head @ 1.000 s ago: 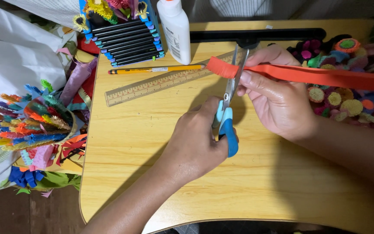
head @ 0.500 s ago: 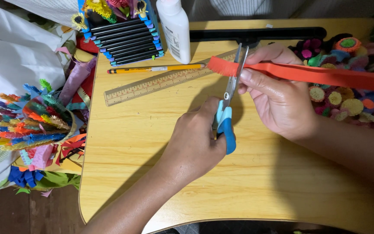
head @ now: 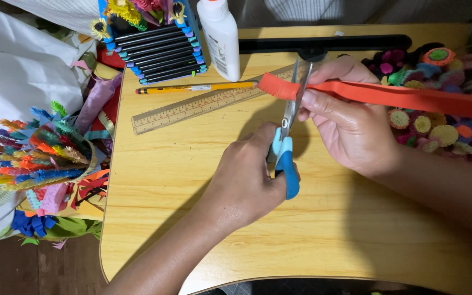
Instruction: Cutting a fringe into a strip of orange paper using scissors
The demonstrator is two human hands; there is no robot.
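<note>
Head view: one camera, looking down at a wooden table (head: 203, 180).
Left hand (head: 247, 180): closed around blue-handled scissors (head: 286, 147), blades up at the strip.
Right hand (head: 350, 131): pinching a red paper strip (head: 400, 97) taut.
Change: blades stand narrower than half a second ago, cutting beside the fringed end.
Nearby: ruler (head: 203, 106), pencil (head: 192, 87), glue bottle (head: 220, 35).

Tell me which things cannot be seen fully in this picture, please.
- Scissors, head view: the left hand covers most of the blue handles.
- Red strip: its far end is cut off by the right edge; the right hand hides part of it.
- Glue bottle: its top is cut off by the upper edge.
- Ruler: its marks are too small to read.
</note>
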